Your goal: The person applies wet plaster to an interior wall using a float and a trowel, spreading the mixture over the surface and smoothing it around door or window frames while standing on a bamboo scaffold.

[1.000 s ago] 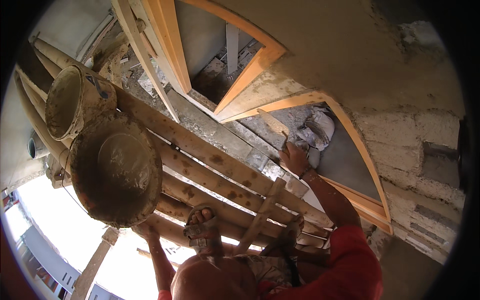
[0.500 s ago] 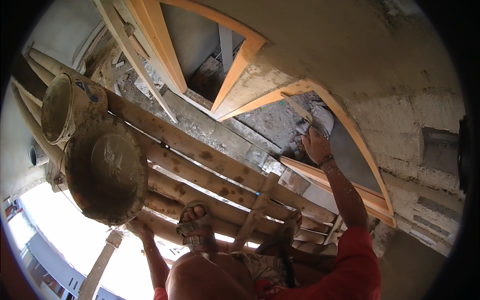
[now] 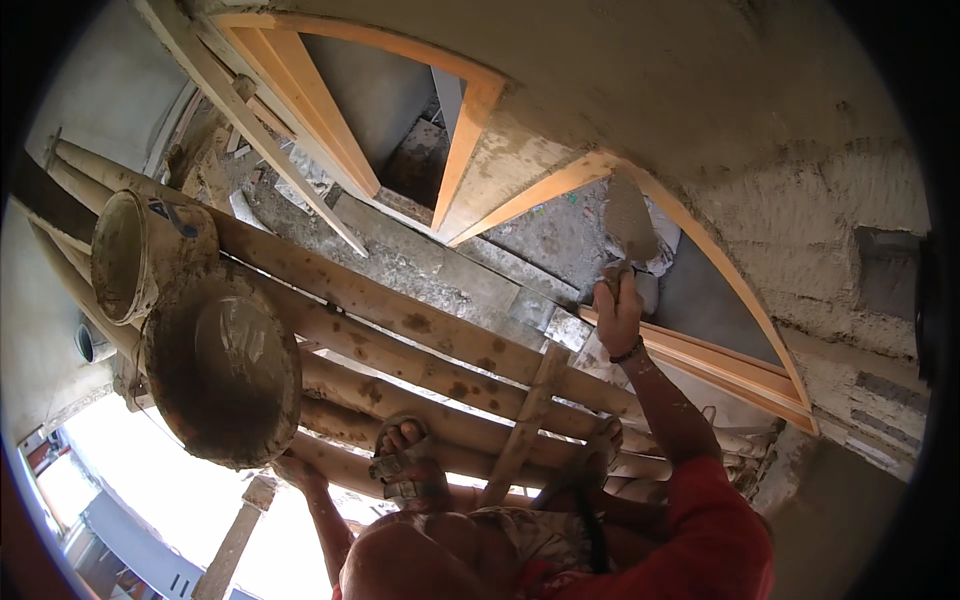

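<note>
The right hand [image 3: 618, 312] is raised against the wall, its fingers [image 3: 607, 296] wrapped tight around the handle of a plastering trowel [image 3: 628, 218], so the tool sits clamped in the fist with the blade rising straight up and away beyond the fingertips. The blade's long axis runs from the fist toward the upper wooden frame edge [image 3: 545, 190] of the angled window opening, and its grey, mortar-smeared face lies flat against or just off the plastered reveal there; I cannot tell whether it is actually touching. The wet-looking plaster band lies just beyond the blade tip, on the far side of the trowel from the fingers. The left hand [image 3: 296, 470] is well apart, low and to the other side, with its fingers curled on or around a scaffold pole [image 3: 350, 462] just beneath a round mortar pan [image 3: 225, 365]; the grip looks closed, though the pan hides part of it. A bucket [image 3: 130, 255] stands just past the pan, farther from both hands. The right hand is clearly the nearer one to the frame; the person's sandalled feet [image 3: 405, 462] rest on the plank scaffold [image 3: 400, 315] between the two hands.
</note>
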Demonstrator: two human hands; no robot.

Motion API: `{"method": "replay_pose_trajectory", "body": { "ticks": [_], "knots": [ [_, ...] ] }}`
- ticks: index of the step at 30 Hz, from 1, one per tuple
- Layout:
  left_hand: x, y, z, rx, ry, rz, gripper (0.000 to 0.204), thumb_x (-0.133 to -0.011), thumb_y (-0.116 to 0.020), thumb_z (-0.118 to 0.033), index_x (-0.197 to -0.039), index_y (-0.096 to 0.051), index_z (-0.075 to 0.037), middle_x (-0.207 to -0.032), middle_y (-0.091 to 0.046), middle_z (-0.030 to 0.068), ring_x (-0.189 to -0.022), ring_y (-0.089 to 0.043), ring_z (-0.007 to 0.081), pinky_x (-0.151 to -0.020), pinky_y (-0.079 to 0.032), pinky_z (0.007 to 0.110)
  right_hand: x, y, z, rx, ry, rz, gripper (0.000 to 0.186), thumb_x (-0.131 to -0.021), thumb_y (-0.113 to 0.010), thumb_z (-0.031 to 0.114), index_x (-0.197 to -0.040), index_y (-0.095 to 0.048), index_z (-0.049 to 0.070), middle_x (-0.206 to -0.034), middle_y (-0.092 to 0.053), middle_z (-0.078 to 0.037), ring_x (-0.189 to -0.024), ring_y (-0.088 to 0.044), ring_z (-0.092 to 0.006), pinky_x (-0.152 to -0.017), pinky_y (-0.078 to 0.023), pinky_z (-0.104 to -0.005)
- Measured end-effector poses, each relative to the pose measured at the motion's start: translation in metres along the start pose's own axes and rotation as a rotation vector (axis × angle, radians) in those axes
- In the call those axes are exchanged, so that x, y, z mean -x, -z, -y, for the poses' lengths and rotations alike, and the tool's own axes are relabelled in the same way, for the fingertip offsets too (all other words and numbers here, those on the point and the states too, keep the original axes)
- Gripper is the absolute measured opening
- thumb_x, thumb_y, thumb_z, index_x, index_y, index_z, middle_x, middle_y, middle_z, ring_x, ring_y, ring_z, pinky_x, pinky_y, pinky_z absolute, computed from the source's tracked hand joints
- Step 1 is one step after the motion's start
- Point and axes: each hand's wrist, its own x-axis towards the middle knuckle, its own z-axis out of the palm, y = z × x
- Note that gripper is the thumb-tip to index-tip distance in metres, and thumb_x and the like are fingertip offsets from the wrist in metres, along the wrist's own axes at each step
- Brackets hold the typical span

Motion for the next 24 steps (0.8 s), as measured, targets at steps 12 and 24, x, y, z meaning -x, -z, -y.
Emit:
{"method": "replay_pose_trajectory", "body": {
  "ticks": [12,24],
  "knots": [
    [0.018,-0.020,-0.030,-0.186,-0.073,-0.004,0.067,-0.094,-0.041,-0.056,-0.135,-0.033,-0.003,-0.131,-0.040,0.0157,-0.119,-0.045,0.0269,-0.099,-0.042,0.041,-0.008,-0.078,0.029,-0.188,0.006,-0.252,0.016,-0.090,-0.057,0.010,-0.099,-0.055,-0.003,-0.062,-0.051,-0.001,-0.052,-0.049,-0.0080,-0.048,-0.040,-0.0245],
    [0.019,-0.021,-0.027,-0.025,0.080,-0.011,0.080,-0.091,-0.039,-0.065,-0.142,-0.023,-0.005,-0.138,-0.035,0.0152,-0.124,-0.041,0.0268,-0.102,-0.040,0.041,-0.016,-0.087,0.032,-0.091,0.039,-0.322,0.017,-0.090,-0.058,0.012,-0.098,-0.054,-0.003,-0.059,-0.053,-0.003,-0.050,-0.052,-0.0108,-0.047,-0.041,-0.0267]
  ]
}}
